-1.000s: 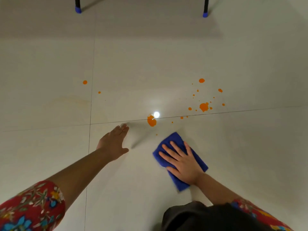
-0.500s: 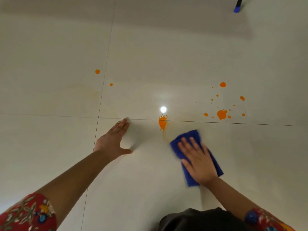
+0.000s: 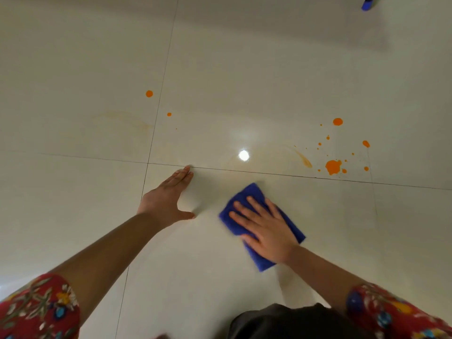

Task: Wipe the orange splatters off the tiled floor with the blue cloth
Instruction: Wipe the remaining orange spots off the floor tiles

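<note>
My right hand [image 3: 265, 228] lies flat with spread fingers on the folded blue cloth [image 3: 249, 194], pressing it to the cream tiled floor [image 3: 220, 69]. My left hand [image 3: 166, 199] rests palm down on the floor to the left, fingertips at the grout line, holding nothing. A cluster of orange splatters lies far right, with the biggest blob [image 3: 332, 166] and a round drop [image 3: 337, 121]. Two small orange drops [image 3: 149, 93] sit far left. A faint orange smear [image 3: 304, 159] arcs beside a light reflection.
Dark grout lines cross the floor, one running left to right just beyond the cloth. A black furniture leg with a blue foot [image 3: 366, 4] stands at the top right. A dark garment [image 3: 293, 321] shows at the bottom edge.
The orange blob near the light reflection is gone, leaving a faint smear. The cloth and my right hand pulled back toward me. My left hand stayed planted.
</note>
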Tool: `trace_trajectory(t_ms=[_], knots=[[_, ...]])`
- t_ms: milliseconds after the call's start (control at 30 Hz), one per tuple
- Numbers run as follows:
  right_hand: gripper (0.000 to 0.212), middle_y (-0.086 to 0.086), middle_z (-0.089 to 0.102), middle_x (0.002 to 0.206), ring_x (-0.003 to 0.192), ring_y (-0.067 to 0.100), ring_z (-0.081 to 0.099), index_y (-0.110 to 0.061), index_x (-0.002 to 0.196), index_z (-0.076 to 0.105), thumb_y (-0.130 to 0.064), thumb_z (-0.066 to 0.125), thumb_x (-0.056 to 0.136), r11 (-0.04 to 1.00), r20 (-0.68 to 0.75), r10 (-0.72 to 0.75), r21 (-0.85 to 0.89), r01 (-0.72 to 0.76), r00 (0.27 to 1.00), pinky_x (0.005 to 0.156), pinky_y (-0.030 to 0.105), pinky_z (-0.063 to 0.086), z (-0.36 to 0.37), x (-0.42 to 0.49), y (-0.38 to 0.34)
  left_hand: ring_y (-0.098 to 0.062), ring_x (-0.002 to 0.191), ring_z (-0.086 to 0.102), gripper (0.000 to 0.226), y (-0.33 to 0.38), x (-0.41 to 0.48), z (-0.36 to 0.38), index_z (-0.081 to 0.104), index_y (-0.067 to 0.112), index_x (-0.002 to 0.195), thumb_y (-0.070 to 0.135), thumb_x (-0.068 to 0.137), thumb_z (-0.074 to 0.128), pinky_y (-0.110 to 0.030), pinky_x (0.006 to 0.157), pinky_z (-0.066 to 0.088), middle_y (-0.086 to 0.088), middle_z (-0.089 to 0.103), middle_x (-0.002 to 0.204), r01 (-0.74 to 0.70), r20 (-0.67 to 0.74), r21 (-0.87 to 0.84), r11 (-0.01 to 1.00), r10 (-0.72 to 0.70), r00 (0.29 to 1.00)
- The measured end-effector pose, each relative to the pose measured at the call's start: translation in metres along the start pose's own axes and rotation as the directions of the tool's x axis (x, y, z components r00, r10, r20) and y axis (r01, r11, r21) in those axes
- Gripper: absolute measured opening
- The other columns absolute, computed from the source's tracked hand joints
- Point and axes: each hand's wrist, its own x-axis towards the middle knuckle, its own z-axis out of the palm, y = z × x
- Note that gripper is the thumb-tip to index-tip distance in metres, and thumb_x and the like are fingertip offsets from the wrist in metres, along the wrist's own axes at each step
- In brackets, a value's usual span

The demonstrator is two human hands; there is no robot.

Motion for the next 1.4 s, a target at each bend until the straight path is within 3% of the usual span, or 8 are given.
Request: trace_trajectory(t_ms=[200,333,467,700,900,1133,1300,1400], knots=[[0.059,-0.005,0.019,0.160,0.148,0.026,0.016,-0.031,0.152,0.021,-0.050,0.020,0.096,0.840,-0.046,0.542,0.064,-0.539,0.839,0.115,0.057,0.018,-0.021,0.087,0.058,0.008,0.141,-0.008,0.103,-0.007,0.002,0.006,-0.008,0.036,0.150,0.059,0.078,0.062,-0.027,0.108,0.037,0.028,-0.020,0.152,-0.032,0.035,0.040,0.999,0.030,0.999],[0.058,-0.008,0.016,0.161,0.149,0.026,0.013,-0.034,0.152,0.022,-0.047,0.032,0.096,0.997,-0.021,0.071,0.009,-0.070,0.997,0.116,0.056,0.015,-0.008,0.093,-0.022,0.005,0.143,-0.004,0.097,-0.016,0.000,0.009,-0.004,0.033,0.151,0.055,0.082,0.061,-0.028,0.112,0.032,0.024,-0.014,0.155,-0.072,0.018,-0.001,0.997,0.072,0.997],[0.057,-0.012,0.009,0.161,0.150,0.020,0.004,-0.038,0.152,0.015,-0.049,0.033,0.099,0.956,0.087,-0.292,0.006,0.293,0.952,0.118,0.049,0.009,-0.006,0.006,-0.008,0.007,0.141,-0.005,0.077,-0.024,-0.004,0.008,-0.006,0.035,0.150,0.038,0.095,0.048,-0.025,0.105,0.033,0.026,-0.017,0.153,-0.112,0.024,0.001,0.994,0.112,0.993],[0.056,-0.007,0.026,0.158,0.146,0.027,0.022,-0.033,0.149,0.030,-0.048,0.030,0.095,0.917,-0.075,0.394,0.102,-0.386,0.916,0.112,0.059,0.022,-0.018,0.099,0.020,0.006,0.142,0.000,0.060,-0.024,-0.004,0.016,0.006,0.031,0.152,0.024,0.100,0.037,-0.022,0.109,0.027,0.022,-0.006,0.156,-0.120,-0.061,-0.036,0.992,0.118,0.991],[0.057,-0.013,0.013,0.161,0.149,0.020,0.010,-0.041,0.151,0.015,-0.047,0.036,0.097,0.924,0.065,-0.382,0.002,0.382,0.922,0.118,0.050,0.008,-0.007,0.022,-0.015,-0.004,0.145,0.010,0.055,-0.040,-0.009,0.023,0.020,0.025,0.151,0.031,0.099,0.039,-0.030,0.117,0.022,0.013,0.009,0.159,-0.013,-0.198,-0.060,0.998,0.001,0.980],[0.060,-0.009,0.016,0.160,0.149,0.024,0.011,-0.035,0.151,0.020,-0.053,0.018,0.094,0.921,-0.043,0.384,0.079,-0.380,0.922,0.115,0.058,0.013,-0.026,0.135,0.047,-0.006,0.146,0.001,0.062,-0.061,-0.013,0.015,0.010,0.023,0.152,0.038,0.099,0.037,-0.029,0.119,0.013,0.012,0.001,0.159,0.145,-0.244,-0.088,0.986,-0.162,0.956],[0.055,-0.012,0.011,0.161,0.150,0.021,0.006,-0.038,0.151,0.011,-0.050,0.028,0.101,0.935,0.063,-0.350,-0.037,0.352,0.935,0.118,0.051,0.007,-0.016,0.124,-0.004,-0.011,0.147,0.002,0.062,-0.080,-0.004,-0.001,0.009,0.019,0.153,0.033,0.099,0.038,-0.033,0.120,0.012,0.008,0.002,0.159,0.217,-0.297,-0.202,0.955,-0.271,0.916],[0.053,-0.015,0.012,0.160,0.149,0.018,0.008,-0.042,0.150,0.014,-0.050,0.028,0.100,0.967,0.021,-0.249,-0.041,0.250,0.968,0.117,0.051,0.011,-0.019,0.145,0.037,-0.015,0.148,-0.002,0.069,-0.099,0.001,-0.011,0.007,0.019,0.153,0.037,0.097,0.043,-0.035,0.120,0.010,0.007,-0.001,0.160,0.262,-0.323,-0.234,0.936,-0.329,0.888]])
